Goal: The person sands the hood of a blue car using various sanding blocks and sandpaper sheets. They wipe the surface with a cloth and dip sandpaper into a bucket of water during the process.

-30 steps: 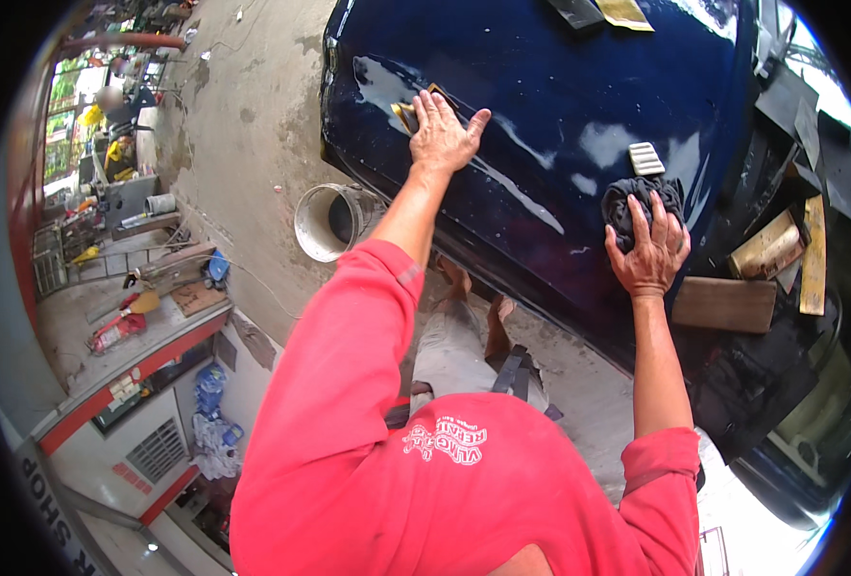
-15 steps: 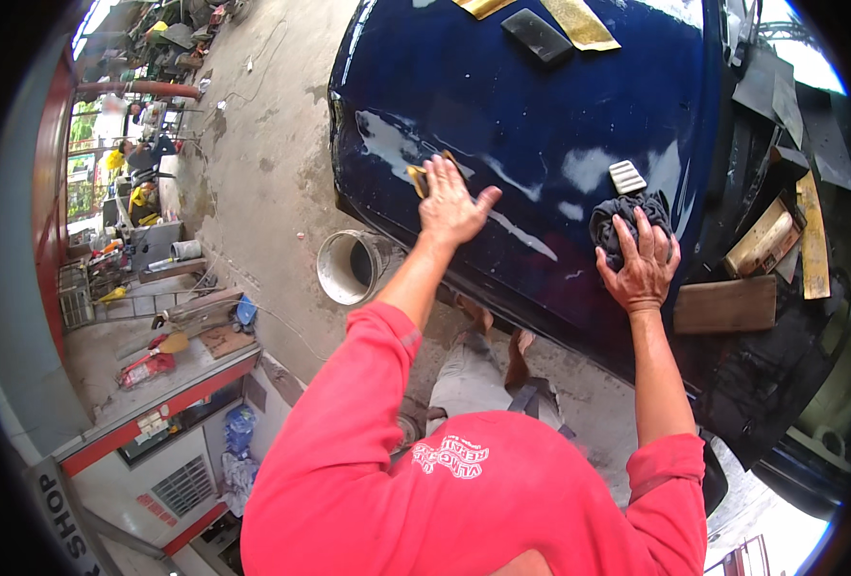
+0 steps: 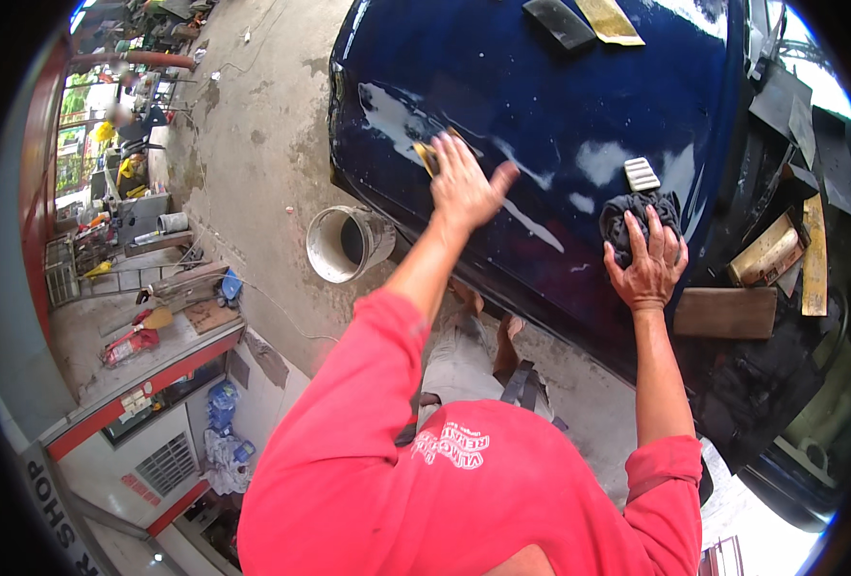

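A glossy dark blue car body panel fills the upper middle. My left hand lies flat on it, pressing a yellowish piece of sandpaper against the wet paint. My right hand rests on a dark crumpled rag further right on the same panel. A small white ribbed sanding block lies just above the rag. I wear a red long-sleeved shirt.
A grey bucket stands on the concrete floor below the panel's left edge. More sandpaper sheets and a dark block lie at the panel's far end. Wooden pieces and car parts crowd the right. Workshop clutter lines the left.
My left hand has slid a little along the panel with the sandpaper. My right hand stays on the rag. The view has shifted slightly.
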Demonstrator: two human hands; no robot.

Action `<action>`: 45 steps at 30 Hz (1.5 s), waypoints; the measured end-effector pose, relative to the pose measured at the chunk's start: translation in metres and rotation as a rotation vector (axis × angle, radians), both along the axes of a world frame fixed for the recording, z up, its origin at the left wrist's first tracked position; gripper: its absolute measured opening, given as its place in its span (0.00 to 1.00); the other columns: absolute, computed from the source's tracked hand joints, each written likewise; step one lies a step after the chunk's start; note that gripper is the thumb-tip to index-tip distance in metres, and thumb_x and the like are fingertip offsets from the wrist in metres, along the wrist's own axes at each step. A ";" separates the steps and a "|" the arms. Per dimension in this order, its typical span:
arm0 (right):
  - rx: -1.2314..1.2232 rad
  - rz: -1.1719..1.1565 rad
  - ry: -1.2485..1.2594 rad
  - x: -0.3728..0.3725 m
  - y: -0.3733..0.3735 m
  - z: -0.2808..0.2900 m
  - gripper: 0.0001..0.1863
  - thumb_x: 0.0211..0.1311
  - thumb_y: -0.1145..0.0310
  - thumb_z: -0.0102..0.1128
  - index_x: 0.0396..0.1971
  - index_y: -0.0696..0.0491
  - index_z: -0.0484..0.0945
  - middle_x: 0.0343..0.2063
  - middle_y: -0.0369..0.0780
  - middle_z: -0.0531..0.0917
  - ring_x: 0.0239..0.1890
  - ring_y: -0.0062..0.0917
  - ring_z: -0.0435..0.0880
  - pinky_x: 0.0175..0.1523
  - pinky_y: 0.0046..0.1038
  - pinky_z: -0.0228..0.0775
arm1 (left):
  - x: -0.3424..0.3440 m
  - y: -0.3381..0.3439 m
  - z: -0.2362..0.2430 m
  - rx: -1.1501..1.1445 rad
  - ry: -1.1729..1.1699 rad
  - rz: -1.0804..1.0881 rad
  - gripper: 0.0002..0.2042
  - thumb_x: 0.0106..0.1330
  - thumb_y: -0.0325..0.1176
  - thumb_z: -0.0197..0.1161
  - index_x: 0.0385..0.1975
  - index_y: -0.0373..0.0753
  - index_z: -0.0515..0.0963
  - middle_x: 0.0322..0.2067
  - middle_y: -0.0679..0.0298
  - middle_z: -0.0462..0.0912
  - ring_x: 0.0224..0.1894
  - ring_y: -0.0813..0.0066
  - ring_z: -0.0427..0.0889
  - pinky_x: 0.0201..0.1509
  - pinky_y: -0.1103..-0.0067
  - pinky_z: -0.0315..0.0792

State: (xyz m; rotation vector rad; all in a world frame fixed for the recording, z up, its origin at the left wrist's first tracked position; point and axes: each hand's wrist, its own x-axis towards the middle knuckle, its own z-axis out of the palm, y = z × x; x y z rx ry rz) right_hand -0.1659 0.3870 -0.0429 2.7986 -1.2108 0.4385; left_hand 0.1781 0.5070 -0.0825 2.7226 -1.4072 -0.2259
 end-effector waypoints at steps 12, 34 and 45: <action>0.015 0.000 0.074 -0.001 0.002 0.001 0.35 0.62 0.40 0.70 0.69 0.30 0.81 0.75 0.31 0.74 0.71 0.32 0.72 0.78 0.51 0.56 | -0.110 0.010 0.066 -0.251 0.249 -0.156 0.53 0.73 0.66 0.59 0.77 0.17 0.57 0.79 0.27 0.54 0.84 0.32 0.51 0.87 0.51 0.48; -0.103 0.124 0.067 -0.001 -0.002 -0.009 0.35 0.67 0.44 0.69 0.73 0.38 0.77 0.76 0.40 0.75 0.72 0.44 0.73 0.77 0.51 0.59 | -0.049 0.158 -0.077 -0.502 0.315 -0.088 0.39 0.66 0.51 0.72 0.75 0.40 0.72 0.77 0.48 0.70 0.82 0.44 0.63 0.88 0.60 0.53; -0.117 0.128 0.117 -0.005 -0.002 -0.012 0.36 0.69 0.48 0.68 0.75 0.39 0.74 0.77 0.41 0.72 0.75 0.43 0.70 0.77 0.50 0.57 | -0.061 0.133 0.007 -0.345 0.390 0.145 0.47 0.81 0.62 0.53 0.79 0.18 0.57 0.81 0.30 0.52 0.85 0.31 0.46 0.88 0.54 0.45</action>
